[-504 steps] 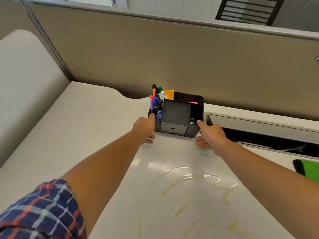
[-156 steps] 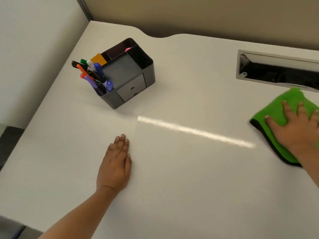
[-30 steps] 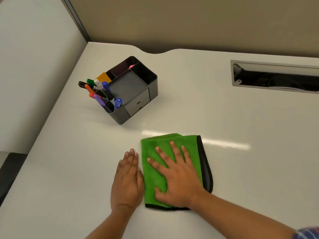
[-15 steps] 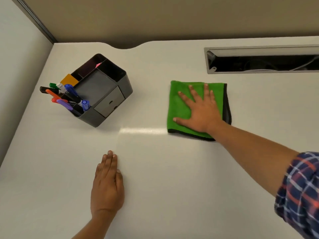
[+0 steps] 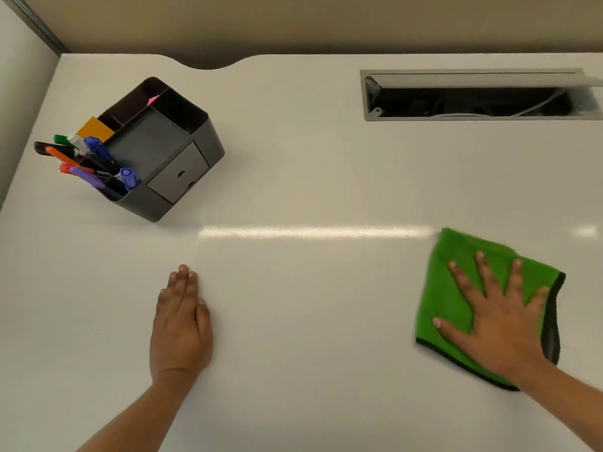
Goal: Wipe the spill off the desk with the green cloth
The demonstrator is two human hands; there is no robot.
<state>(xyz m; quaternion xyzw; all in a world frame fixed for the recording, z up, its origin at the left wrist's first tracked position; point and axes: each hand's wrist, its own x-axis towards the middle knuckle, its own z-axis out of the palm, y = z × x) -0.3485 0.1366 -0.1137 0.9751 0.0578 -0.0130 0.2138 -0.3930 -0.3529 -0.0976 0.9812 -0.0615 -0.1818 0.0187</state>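
The green cloth (image 5: 455, 275), folded and edged in black, lies flat on the white desk (image 5: 310, 321) at the right. My right hand (image 5: 496, 318) presses down on it with fingers spread wide. My left hand (image 5: 181, 324) rests palm-down on the bare desk at lower left, fingers together, holding nothing. I see no liquid on the desk surface, only a bright strip of reflected light across the middle.
A dark grey desk organizer (image 5: 182, 171) with coloured markers (image 5: 88, 158) stands at the back left, turned at an angle. An open cable slot (image 5: 473, 102) is cut into the desk at the back right. A beige partition (image 5: 293, 21) closes off the back.
My right hand has slid the green cloth from the middle back of the desk to the right and nearer to me. The left hand stays flat in place.
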